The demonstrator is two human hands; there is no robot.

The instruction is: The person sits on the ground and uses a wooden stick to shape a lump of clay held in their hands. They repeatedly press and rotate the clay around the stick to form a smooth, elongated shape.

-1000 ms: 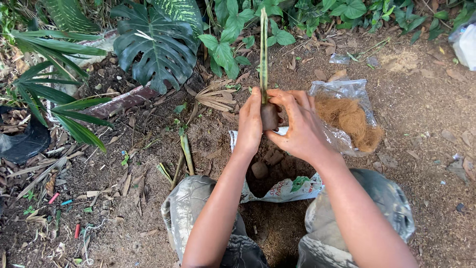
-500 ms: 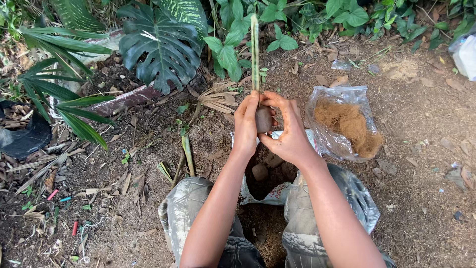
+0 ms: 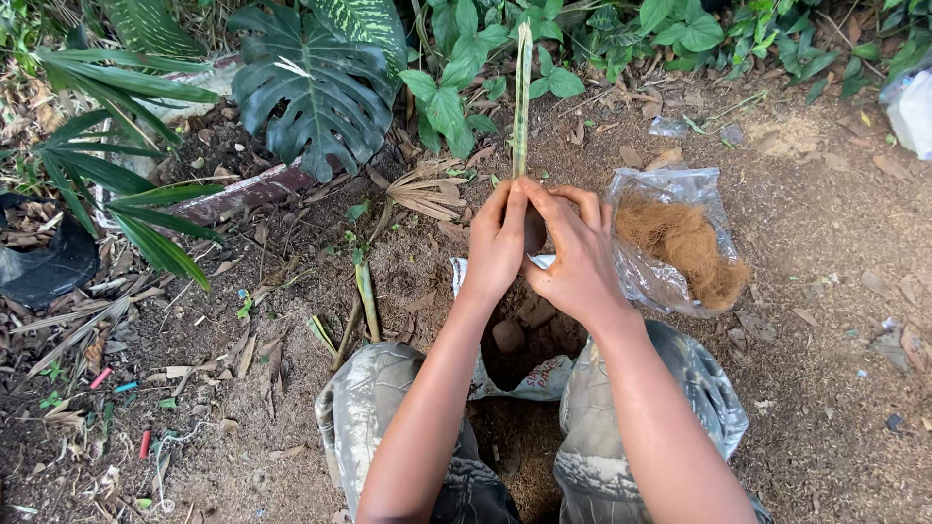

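Observation:
My left hand (image 3: pixel 498 245) and my right hand (image 3: pixel 578 254) are cupped together around the base of a long narrow green leaf cutting (image 3: pixel 522 97) that stands upright between them. The base, a dark lump, is mostly hidden by my fingers. Right below my hands lies a white sack (image 3: pixel 544 380) holding dark soil and a few stones. A clear plastic bag of brown coconut fibre (image 3: pixel 680 243) lies just right of my right hand.
My knees in camouflage trousers (image 3: pixel 374 408) frame the sack. A big split-leaf plant (image 3: pixel 311 87) and palm fronds (image 3: pixel 107 146) stand at the upper left, a black pot (image 3: pixel 44 262) at far left. Loose green cuttings (image 3: pixel 367 301) lie on the bare ground.
My hands have closed tighter around the cutting's base, hiding more of the dark lump. The view has shifted slightly; the cutting stays upright.

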